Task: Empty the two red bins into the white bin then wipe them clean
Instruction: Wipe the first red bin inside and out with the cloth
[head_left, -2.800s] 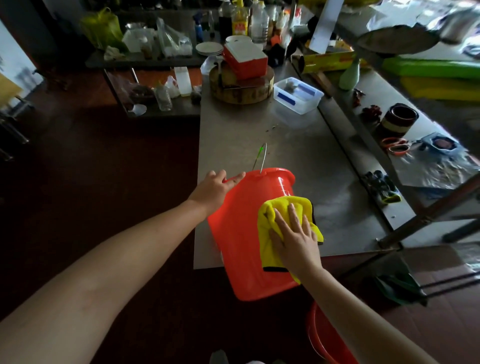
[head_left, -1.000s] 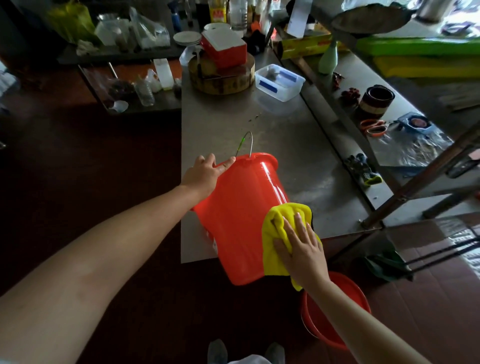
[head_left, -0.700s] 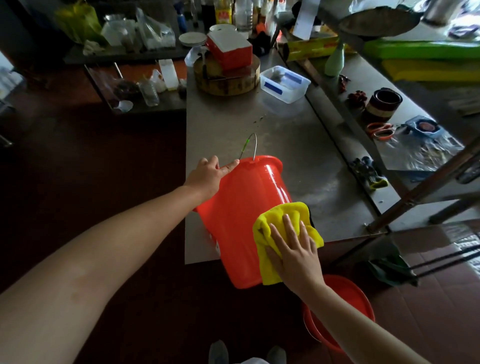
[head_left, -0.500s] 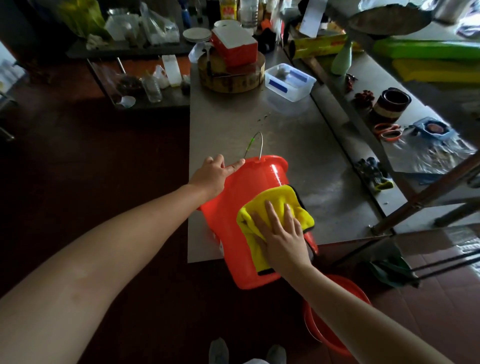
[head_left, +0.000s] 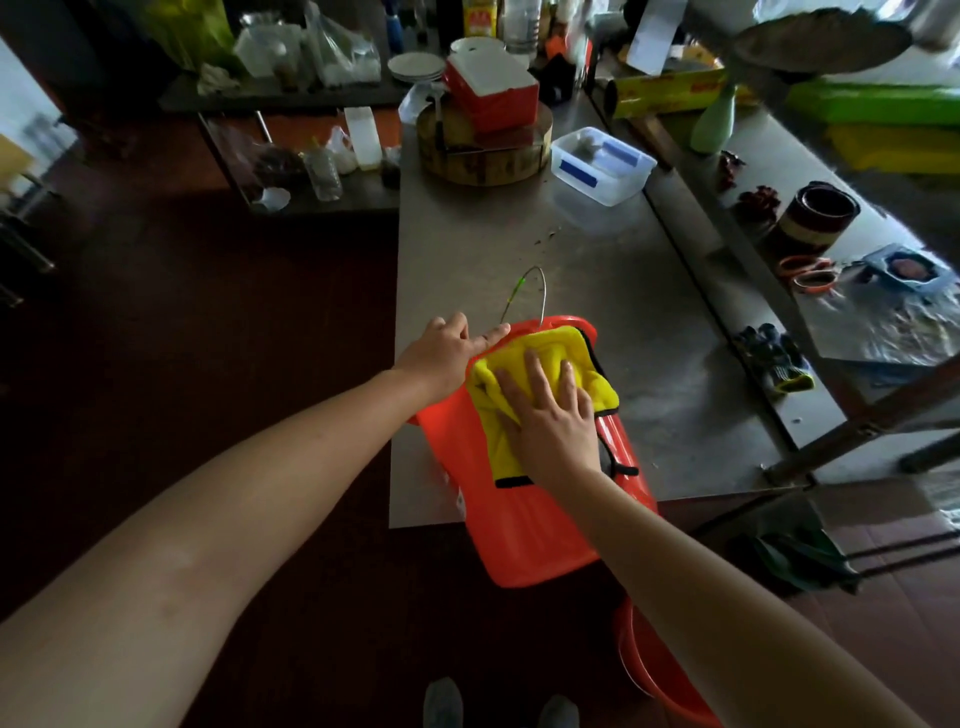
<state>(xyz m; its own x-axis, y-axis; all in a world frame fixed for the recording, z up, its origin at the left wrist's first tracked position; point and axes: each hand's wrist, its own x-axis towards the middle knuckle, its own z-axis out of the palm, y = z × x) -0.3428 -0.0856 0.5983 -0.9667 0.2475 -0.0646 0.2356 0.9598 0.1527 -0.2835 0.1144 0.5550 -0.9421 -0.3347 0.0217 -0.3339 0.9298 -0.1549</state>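
While the right hand (head_left: 556, 421) lies flat with its fingers spread and straight, it presses a yellow cloth (head_left: 550, 340) against the upper side of the red bin (head_left: 524, 530), just below the rim. The cloth has a dark trim and hangs in folds down the bin's wall under the palm. Beside it, the left hand (head_left: 441, 353) holds the bin at its left side near the rim, fingers curled over the wall and thumb stretched out along the edge.

The red bin lies tilted on the near edge of the bench (head_left: 519, 244), mouth pointing away from the person and base hanging out past the bench edge. Its wire handle (head_left: 530, 291) stands up beyond the rim. A second red bin (head_left: 644, 665) sits on the floor at the lower right, partly hidden by the right forearm.

Farther along the bench are a clear plastic container (head_left: 602, 166) and a round wooden block (head_left: 483, 156) with a red box (head_left: 491, 93) on top. On a lower ledge to the right lie dark gloves (head_left: 774, 358) and orange scissors (head_left: 808, 273).
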